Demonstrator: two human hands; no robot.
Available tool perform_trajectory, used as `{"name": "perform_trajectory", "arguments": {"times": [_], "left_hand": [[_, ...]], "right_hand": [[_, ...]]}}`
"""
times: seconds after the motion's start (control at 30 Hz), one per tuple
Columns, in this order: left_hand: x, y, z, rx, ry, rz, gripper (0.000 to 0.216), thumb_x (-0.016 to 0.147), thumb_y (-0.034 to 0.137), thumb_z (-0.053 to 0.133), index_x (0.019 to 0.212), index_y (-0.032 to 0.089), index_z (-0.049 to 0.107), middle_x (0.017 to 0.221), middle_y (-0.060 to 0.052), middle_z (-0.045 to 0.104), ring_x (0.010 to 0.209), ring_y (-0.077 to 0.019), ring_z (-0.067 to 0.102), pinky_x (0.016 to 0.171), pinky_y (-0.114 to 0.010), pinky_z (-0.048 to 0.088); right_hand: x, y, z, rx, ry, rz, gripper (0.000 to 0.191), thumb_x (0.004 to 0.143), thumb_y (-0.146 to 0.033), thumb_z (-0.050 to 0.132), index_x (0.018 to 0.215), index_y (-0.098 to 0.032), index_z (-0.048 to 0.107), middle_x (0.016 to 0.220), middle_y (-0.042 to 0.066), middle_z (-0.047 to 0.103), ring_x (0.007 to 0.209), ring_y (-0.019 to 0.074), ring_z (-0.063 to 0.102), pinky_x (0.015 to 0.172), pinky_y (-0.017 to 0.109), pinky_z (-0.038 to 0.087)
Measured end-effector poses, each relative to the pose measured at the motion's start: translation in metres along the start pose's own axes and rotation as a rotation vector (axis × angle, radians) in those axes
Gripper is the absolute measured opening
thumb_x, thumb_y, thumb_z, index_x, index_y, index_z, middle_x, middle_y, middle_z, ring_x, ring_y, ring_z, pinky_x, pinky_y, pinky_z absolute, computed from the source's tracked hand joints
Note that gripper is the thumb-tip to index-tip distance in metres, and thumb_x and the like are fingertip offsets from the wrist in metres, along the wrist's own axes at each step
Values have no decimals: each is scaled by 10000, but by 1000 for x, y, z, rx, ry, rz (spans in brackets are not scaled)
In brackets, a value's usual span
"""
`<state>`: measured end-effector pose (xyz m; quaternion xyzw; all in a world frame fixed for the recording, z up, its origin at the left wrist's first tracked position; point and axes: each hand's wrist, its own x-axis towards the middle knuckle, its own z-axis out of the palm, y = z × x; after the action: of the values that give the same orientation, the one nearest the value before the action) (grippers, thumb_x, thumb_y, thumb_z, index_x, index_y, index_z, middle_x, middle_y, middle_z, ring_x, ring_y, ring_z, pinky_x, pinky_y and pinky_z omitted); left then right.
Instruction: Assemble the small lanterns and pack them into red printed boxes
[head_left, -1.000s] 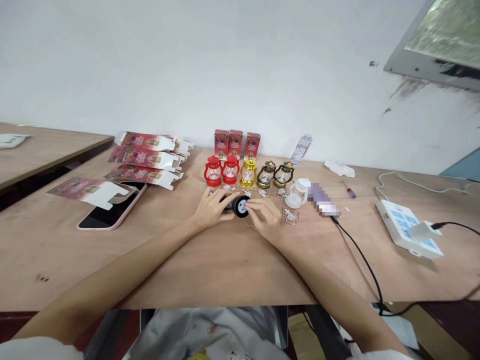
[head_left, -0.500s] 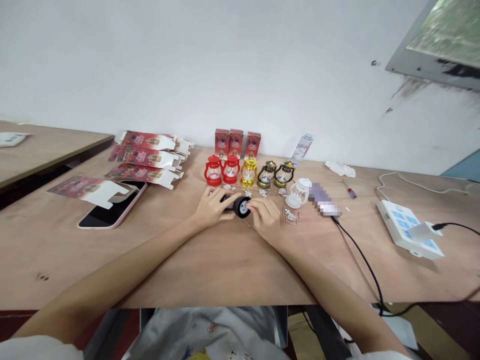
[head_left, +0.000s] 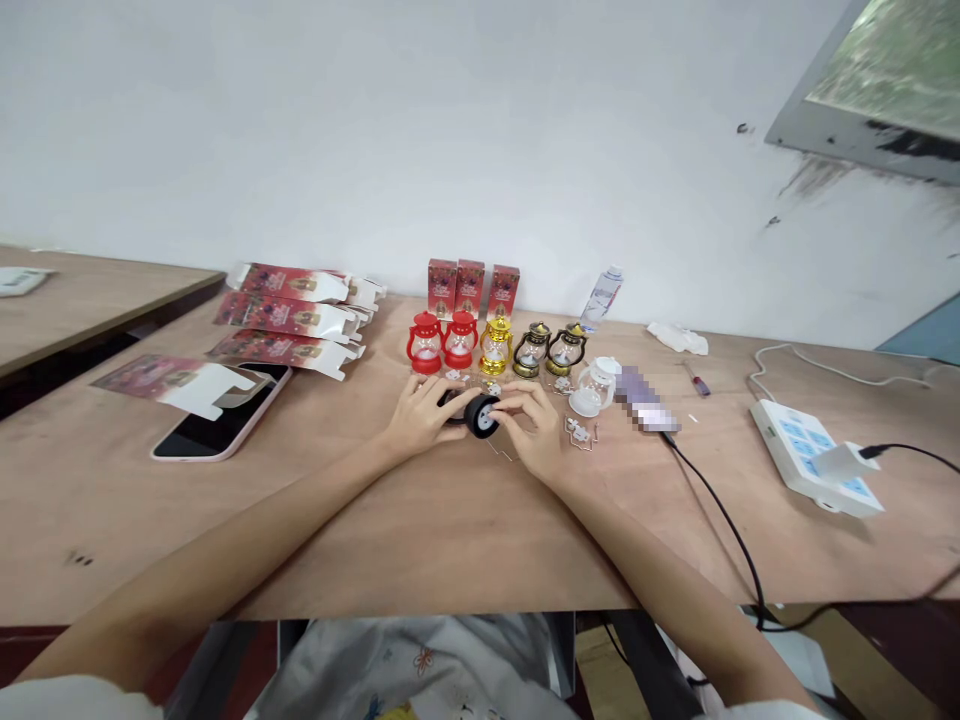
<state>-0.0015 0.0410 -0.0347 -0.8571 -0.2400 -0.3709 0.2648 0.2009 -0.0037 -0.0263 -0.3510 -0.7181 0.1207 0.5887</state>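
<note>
My left hand [head_left: 420, 415] is closed round a small black lantern [head_left: 477, 417], which is tilted on its side with its round base toward me and to the right. The fingers of my right hand [head_left: 532, 425] pinch at the pale underside of that base; whether they also hold some small part is too small to tell. Behind my hands stand two red lanterns [head_left: 426, 343], a gold lantern [head_left: 496, 346] and two bronze lanterns [head_left: 532, 349]. A white lantern [head_left: 592, 388] stands upright to the right, with a bent wire and small white pieces [head_left: 580, 432] before it.
Flattened red cartons [head_left: 277, 315] lie left, beside a phone [head_left: 221, 425]. Small red boxes [head_left: 470, 288] and a clear bottle [head_left: 603, 297] stand near the wall. A screwdriver [head_left: 700, 383], tissue [head_left: 677, 338], power strip [head_left: 814, 455] and black cable [head_left: 724, 510] lie right.
My right-hand fingers have shifted slightly on the black lantern's base and look more bent. My left hand keeps its hold. The view has moved a little.
</note>
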Motion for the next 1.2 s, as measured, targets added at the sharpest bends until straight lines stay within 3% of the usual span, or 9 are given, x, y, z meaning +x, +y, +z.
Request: {"name": "perform_trajectory", "arguments": {"times": [0.1,0.23,0.67,0.8,0.9,1.0,1.13,1.2], "left_hand": [[-1,-1,0,0,-10,-4,441,835,404,580,1228,204,559,1012,-99,664,881,-212,580,773,-345,334],[-3,-1,1,2,-31,6,455,833,433,580,1231,213,566,1012,-105,664,894,-221,573,790,-351,336],[-4,-3,1,-3,-21,21,432,814,467,601,1175,230,603,1008,-106,668,897,-227,578,803,-357,343],[-2,-2,2,-62,-29,-7,440,811,466,602,1156,194,599,1009,-114,662,907,-235,587,804,-357,377],[-1,-2,1,-187,-41,-155,464,793,465,619,1140,160,576,1037,-125,645,939,-245,591,819,-363,416],[-2,-5,1,-336,-13,-393,450,758,419,652,1111,161,545,1045,-109,627,966,-241,593,826,-363,458],[-2,-12,10,-593,163,-730,437,681,375,686,1039,171,541,1013,-81,633,957,-232,607,859,-379,488],[-2,-15,17,-710,268,-874,455,679,404,667,1041,159,539,1030,-89,640,994,-238,603,908,-395,477]], "right_hand": [[1,3,0,194,-62,165,183,751,-261,707,924,-222,660,953,45,639,770,141,619,690,291,535],[2,6,0,311,-105,218,202,710,-285,743,893,-223,683,885,29,651,781,144,615,702,285,522],[3,8,-3,246,-146,161,204,721,-359,736,857,-223,669,892,40,666,862,179,618,787,333,506],[3,8,-6,198,-273,230,362,769,-402,678,1066,-221,579,1004,54,661,849,172,622,792,335,504],[2,7,-7,93,-302,232,437,838,-405,583,1203,-201,457,1156,98,595,910,177,611,823,347,495],[0,4,-7,-162,-327,168,409,867,-370,529,1207,-161,438,1129,117,583,901,187,596,823,349,480],[-1,-1,-3,-672,-557,9,243,851,-339,537,990,-147,587,1002,119,625,990,269,528,864,409,420],[-3,-3,-1,-811,-647,-26,198,848,-334,543,878,-154,619,951,111,642,982,280,506,857,415,396]]}}
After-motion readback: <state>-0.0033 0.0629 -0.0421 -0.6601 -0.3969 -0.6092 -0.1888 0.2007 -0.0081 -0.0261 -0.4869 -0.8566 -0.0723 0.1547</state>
